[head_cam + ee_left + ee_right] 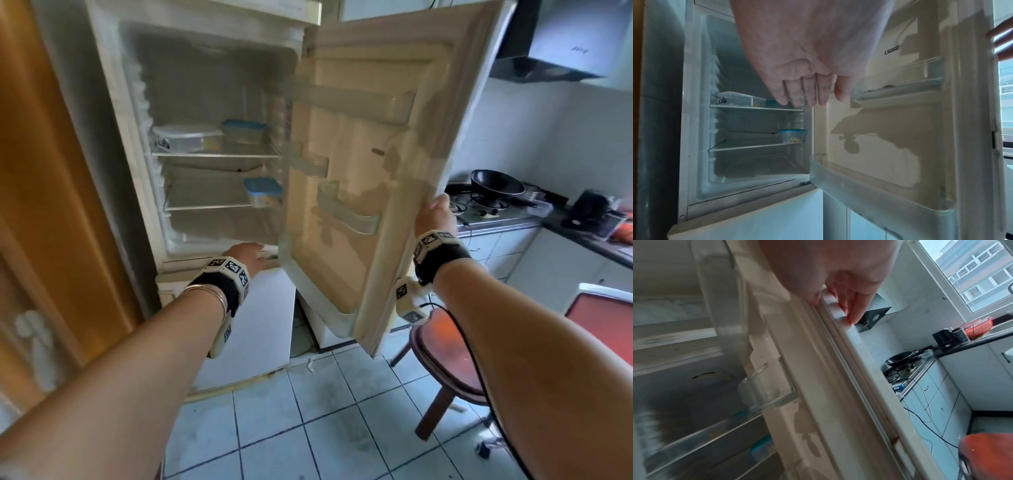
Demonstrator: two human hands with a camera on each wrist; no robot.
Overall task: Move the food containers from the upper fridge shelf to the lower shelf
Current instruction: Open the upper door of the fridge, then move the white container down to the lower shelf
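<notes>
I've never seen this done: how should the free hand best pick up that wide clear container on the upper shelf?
Probably from the front, the left hand gripping the clear container's near edge: it lies flat and low, and the blue-lidded container crowds its right side.

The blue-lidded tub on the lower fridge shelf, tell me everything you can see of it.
The tub is a small, squarish container of clear plastic with a light blue lid, closed. Something pale yellow lies at its bottom. It stands upright at the right front of the lower shelf, close to the fridge's right wall. Nothing else touches it. The left hand is below it, apart.
</notes>
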